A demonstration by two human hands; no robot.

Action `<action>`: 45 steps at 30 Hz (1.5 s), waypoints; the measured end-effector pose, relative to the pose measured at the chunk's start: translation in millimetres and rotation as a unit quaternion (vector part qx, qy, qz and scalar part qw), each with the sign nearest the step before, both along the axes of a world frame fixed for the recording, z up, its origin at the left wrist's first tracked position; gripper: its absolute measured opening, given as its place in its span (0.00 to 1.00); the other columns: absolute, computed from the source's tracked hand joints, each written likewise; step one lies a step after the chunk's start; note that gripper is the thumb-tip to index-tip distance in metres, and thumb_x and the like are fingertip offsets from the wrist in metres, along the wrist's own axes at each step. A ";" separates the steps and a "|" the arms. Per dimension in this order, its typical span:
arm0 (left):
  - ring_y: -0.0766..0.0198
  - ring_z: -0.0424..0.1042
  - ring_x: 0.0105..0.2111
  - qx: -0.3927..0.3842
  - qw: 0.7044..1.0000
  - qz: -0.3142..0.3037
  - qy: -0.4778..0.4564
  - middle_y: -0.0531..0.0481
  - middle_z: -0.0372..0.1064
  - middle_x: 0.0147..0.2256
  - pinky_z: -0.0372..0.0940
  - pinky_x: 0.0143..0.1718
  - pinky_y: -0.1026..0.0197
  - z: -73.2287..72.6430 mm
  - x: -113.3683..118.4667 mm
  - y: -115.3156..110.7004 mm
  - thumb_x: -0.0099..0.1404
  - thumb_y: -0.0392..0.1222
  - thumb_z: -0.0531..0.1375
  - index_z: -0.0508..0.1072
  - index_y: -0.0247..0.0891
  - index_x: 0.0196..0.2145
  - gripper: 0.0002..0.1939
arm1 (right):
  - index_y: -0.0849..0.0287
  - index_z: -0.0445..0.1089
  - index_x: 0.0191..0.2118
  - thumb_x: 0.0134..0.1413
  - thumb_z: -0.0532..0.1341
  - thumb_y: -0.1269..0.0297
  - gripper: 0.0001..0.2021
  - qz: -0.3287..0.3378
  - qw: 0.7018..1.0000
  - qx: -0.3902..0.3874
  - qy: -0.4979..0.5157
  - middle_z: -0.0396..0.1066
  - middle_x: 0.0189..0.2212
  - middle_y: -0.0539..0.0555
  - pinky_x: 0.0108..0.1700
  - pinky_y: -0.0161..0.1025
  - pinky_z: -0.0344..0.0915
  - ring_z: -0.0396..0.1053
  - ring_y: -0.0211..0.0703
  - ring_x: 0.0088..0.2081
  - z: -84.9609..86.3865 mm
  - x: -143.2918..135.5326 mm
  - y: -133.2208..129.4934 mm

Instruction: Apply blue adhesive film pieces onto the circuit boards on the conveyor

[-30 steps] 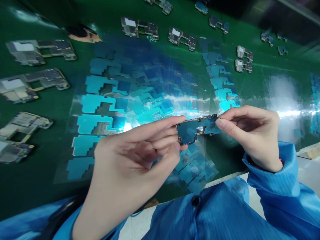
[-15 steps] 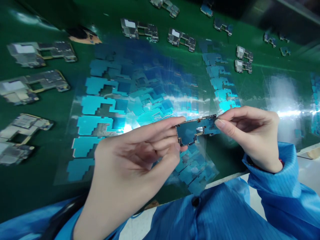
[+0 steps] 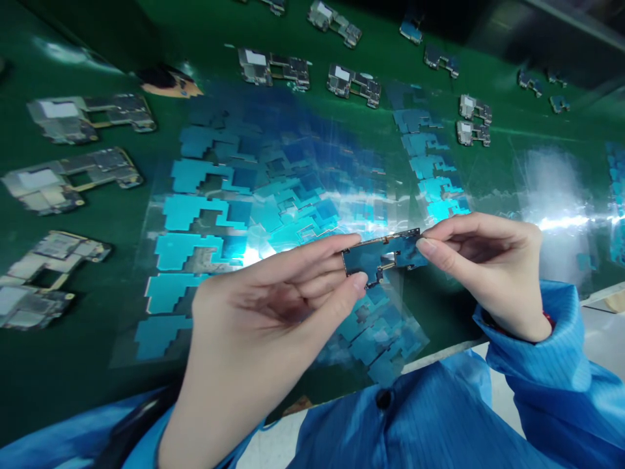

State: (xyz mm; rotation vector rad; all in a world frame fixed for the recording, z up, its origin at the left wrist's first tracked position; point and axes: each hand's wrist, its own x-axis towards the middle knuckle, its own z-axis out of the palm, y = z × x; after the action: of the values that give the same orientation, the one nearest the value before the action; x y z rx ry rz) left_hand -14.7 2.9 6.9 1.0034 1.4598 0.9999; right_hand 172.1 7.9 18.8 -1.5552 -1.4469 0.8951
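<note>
A small circuit board (image 3: pixel 366 258) with a blue face is held up between both hands, slightly tilted. My left hand (image 3: pixel 283 306) grips its left end, with the thumb on the blue face and the fingers behind and along the top edge. The thumb and index finger of my right hand (image 3: pixel 473 260) pinch the board's right end. Beneath and beyond the hands lie clear sheets bearing blue cut-out films (image 3: pixel 188 215), several of them overlapping.
Several circuit boards (image 3: pixel 68 117) lie on the green table (image 3: pixel 97 365) at the left. More boards (image 3: pixel 354 85) are along the back and at the back right (image 3: pixel 473 133). Another sheet of blue films (image 3: pixel 430 166) lies behind my right hand.
My left thumb has moved up from the board's lower edge onto its blue face. The right hand keeps its pinch. The view has shifted slightly, so the table items appear a little lower.
</note>
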 end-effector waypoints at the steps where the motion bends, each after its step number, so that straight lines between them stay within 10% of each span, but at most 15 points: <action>1: 0.67 0.78 0.24 -0.005 1.000 0.012 -0.014 0.63 0.78 0.24 0.75 0.31 0.72 -0.2 0.9 -0.3 0.47 0.31 0.69 0.82 0.54 0.33 0.17 | 0.55 0.77 0.28 0.46 0.71 0.71 0.04 0.000 1.000 0.001 0.000 0.78 0.26 0.46 0.32 0.32 0.78 0.76 0.37 0.27 -0.1 0.0 -0.1; 31: 0.72 0.76 0.22 0.038 0.998 0.008 0.040 0.64 0.75 0.21 0.71 0.29 0.79 -4.4 -1.2 2.0 0.48 0.34 0.69 0.81 0.49 0.32 0.13 | 0.57 0.74 0.39 0.46 0.70 0.69 0.12 0.019 0.998 0.057 0.036 0.74 0.34 0.50 0.44 0.36 0.74 0.73 0.36 0.36 -19.9 0.5 3.1; 39: 0.62 0.77 0.22 -0.011 0.997 -0.031 -0.065 0.52 0.77 0.24 0.76 0.27 0.64 -19.8 -6.8 10.2 0.47 0.45 0.71 0.78 0.38 0.31 0.13 | 0.61 0.71 0.30 0.40 0.73 0.62 0.13 0.086 0.959 -0.167 0.212 0.72 0.20 0.46 0.29 0.29 0.70 0.72 0.33 0.22 -24.6 1.4 -0.1; 45: 0.55 0.79 0.31 -0.054 0.986 -0.073 -0.137 0.44 0.78 0.30 0.74 0.30 0.61 -27.1 -7.9 15.1 0.53 0.57 0.65 0.72 0.35 0.43 0.26 | 0.61 0.72 0.30 0.38 0.70 0.45 0.22 0.016 0.995 -0.092 0.034 0.74 0.21 0.52 0.29 0.38 0.70 0.72 0.39 0.23 -15.9 55.2 60.0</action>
State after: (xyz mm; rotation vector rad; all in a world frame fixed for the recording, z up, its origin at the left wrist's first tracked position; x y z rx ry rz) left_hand -22.7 18.0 -20.1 0.8449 1.1826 0.9047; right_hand 227.3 67.9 2.9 -1.6215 -1.3756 1.1170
